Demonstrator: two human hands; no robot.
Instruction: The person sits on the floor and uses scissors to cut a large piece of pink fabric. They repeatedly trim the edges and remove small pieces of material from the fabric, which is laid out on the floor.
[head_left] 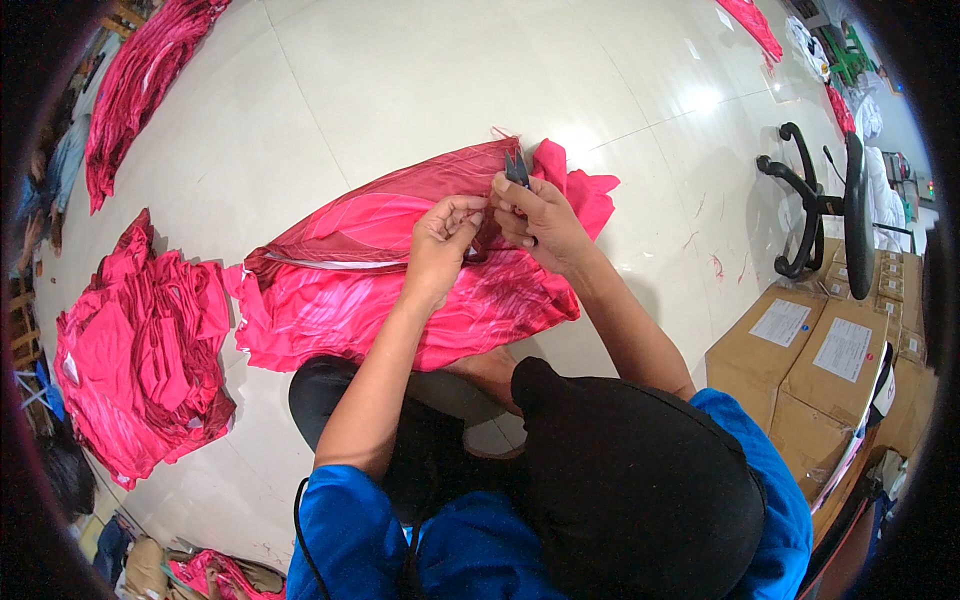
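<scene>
right hand (pixel 545 215) holding snips (pixel 516 169), pink garment (pixel 490 312) below

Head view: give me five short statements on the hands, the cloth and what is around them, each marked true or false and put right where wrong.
1. The right hand holds dark snips. True.
2. The left hand is stretched out far from the right hand. False: the two are close together, over the cloth.
3. A pile of pink fabric lies to the left of the cloth. True.
4. The boxes stand on the person's left. False: they are on the right.
5. The cloth lies on top of the boxes. False: it is spread on the floor.
</scene>
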